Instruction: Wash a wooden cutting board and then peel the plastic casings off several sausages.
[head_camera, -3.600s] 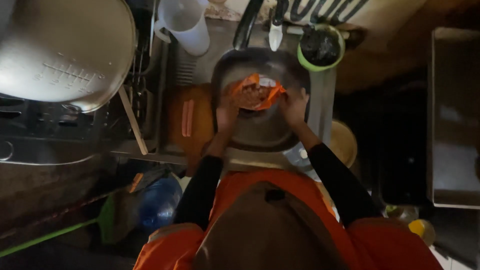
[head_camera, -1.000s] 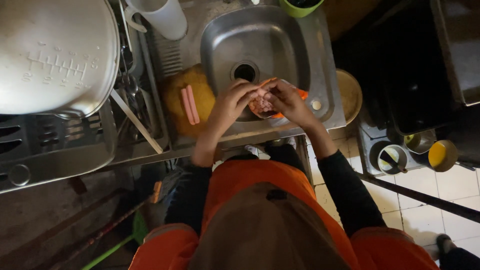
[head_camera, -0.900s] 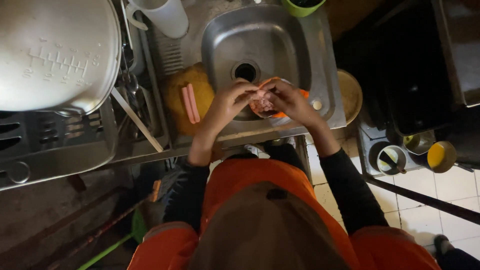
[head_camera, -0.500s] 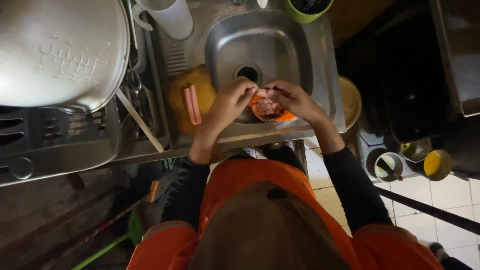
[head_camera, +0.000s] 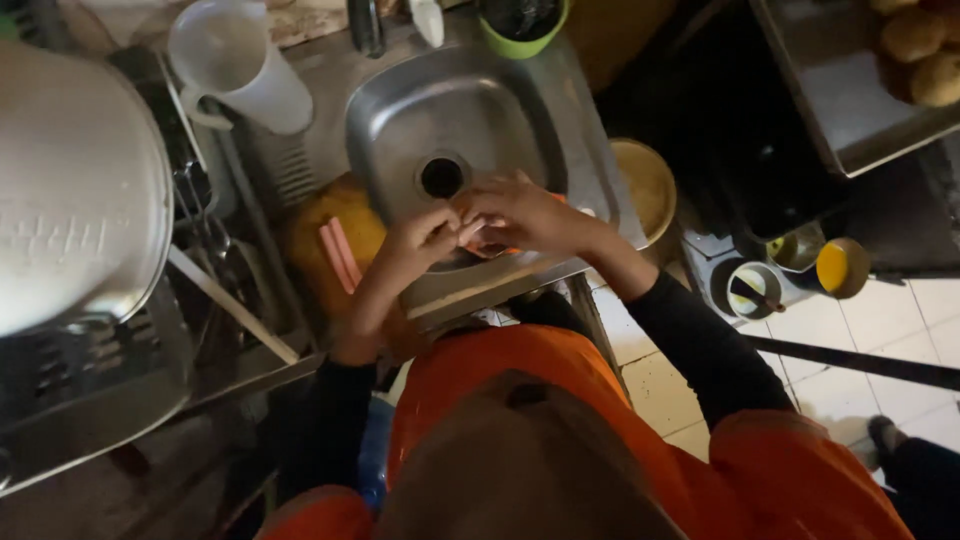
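Both of my hands meet over the front of a steel sink (head_camera: 400, 110). My left hand (head_camera: 425, 235) and my right hand (head_camera: 520, 212) close together around a small orange and pink object (head_camera: 478, 232), mostly hidden by my fingers. I cannot tell what the object is. The sink drain (head_camera: 441, 177) lies just behind my hands. I wear dark sleeves and an orange top.
A yellow board (head_camera: 340, 235) with pink sticks lies left of the sink. A white jug (head_camera: 235, 65) and a green cup (head_camera: 520, 20) stand behind. A large metal lid (head_camera: 75, 190) fills the left. Small cups (head_camera: 842, 266) sit on the floor at right.
The view has shifted, so the sink sits higher and nearer. My hands stay together on the orange object at the sink's front, now slightly closer to the drain.
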